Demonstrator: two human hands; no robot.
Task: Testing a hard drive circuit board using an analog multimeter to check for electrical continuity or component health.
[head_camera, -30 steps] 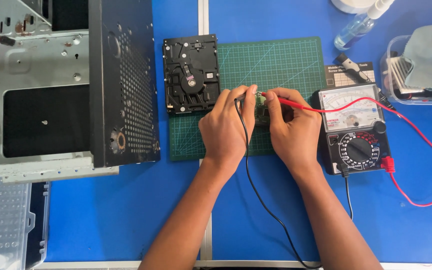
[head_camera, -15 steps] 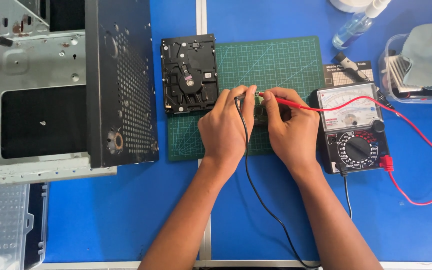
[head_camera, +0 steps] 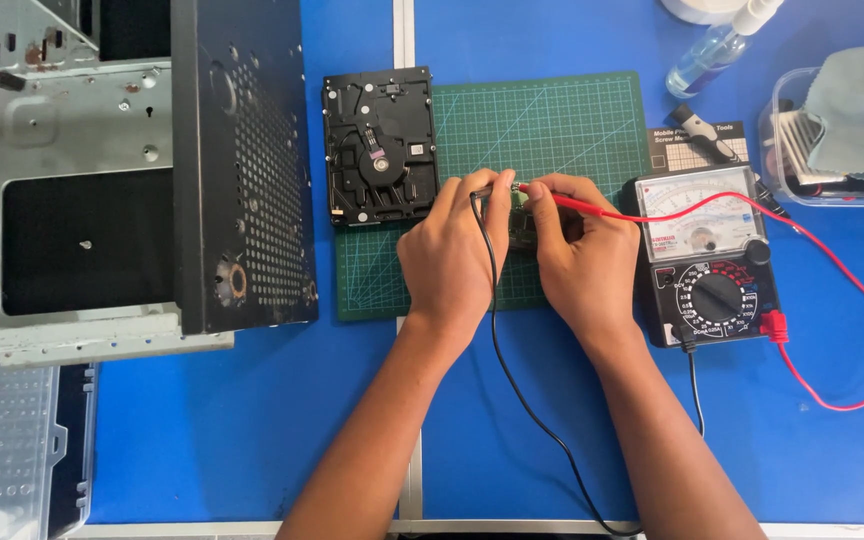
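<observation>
the left hand (head_camera: 452,255) pinched a black probe (head_camera: 479,192) and the right hand (head_camera: 577,260) a red probe (head_camera: 592,208) over a small board (head_camera: 520,215), mostly hidden between them; far right, a clear tub (head_camera: 787,185) held a grey cloth (head_camera: 857,105), cut off

A small black card (head_camera: 697,148) with white printing and a pale grid lies in the upper right of the frame. Just below it, at centre right, sits the black meter's pale rectangular dial face (head_camera: 697,212). A little white label (head_camera: 418,149) shows on the dark drive at upper centre.
</observation>
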